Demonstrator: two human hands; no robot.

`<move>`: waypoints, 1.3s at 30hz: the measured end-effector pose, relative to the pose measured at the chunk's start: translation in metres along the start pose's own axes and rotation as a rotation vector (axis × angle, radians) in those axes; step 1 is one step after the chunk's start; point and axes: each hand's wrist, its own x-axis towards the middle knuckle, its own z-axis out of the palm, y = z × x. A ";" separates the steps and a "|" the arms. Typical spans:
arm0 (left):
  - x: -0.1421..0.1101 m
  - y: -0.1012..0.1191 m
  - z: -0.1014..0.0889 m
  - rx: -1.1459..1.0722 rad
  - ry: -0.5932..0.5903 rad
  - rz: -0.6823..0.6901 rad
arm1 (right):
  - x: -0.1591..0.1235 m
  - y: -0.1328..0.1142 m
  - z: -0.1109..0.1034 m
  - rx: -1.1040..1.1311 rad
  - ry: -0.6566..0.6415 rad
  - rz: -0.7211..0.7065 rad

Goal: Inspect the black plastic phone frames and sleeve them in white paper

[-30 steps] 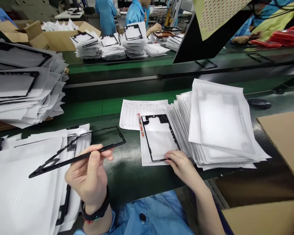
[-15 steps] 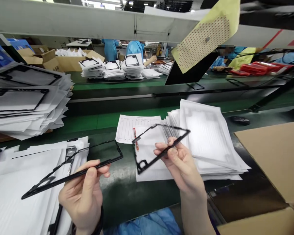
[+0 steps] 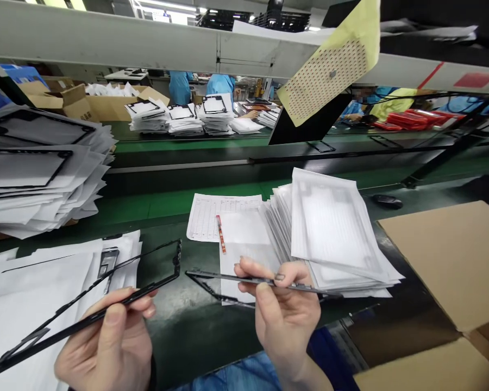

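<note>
One frame is up in the left hand, pinched between thumb and fingers, slanting over the pile at the left end of the table. The right hand grips a second frame by one long side, thumb below and fingers on top, turned nearly edge-on to me. It hangs over the near end of the sheet beside the stack. From my end of the feed the two frames look apart, though I can't judge the depth between them

As I read it, the lifting is done for both: each is off the table, and setting either down is not yet done. In the pile, dark parts poke out between the sheets, and a faint grey shape shows through the top of the stack. How many pieces are left I can't count from here. The pen lies along the sheet's left edge, the form behind it, and the box stands open at the table's near right
</note>
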 end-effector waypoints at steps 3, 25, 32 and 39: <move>0.000 0.000 0.001 0.007 0.039 -0.020 | 0.001 0.003 0.000 0.029 -0.017 -0.022; -0.007 0.006 0.012 0.045 0.076 -0.104 | 0.000 -0.005 0.007 -0.050 0.198 0.031; -0.010 0.007 0.013 0.055 0.094 -0.105 | -0.003 -0.015 0.007 0.014 0.189 0.125; -0.011 0.008 0.010 0.044 0.061 -0.104 | -0.002 -0.010 0.017 0.079 0.187 0.169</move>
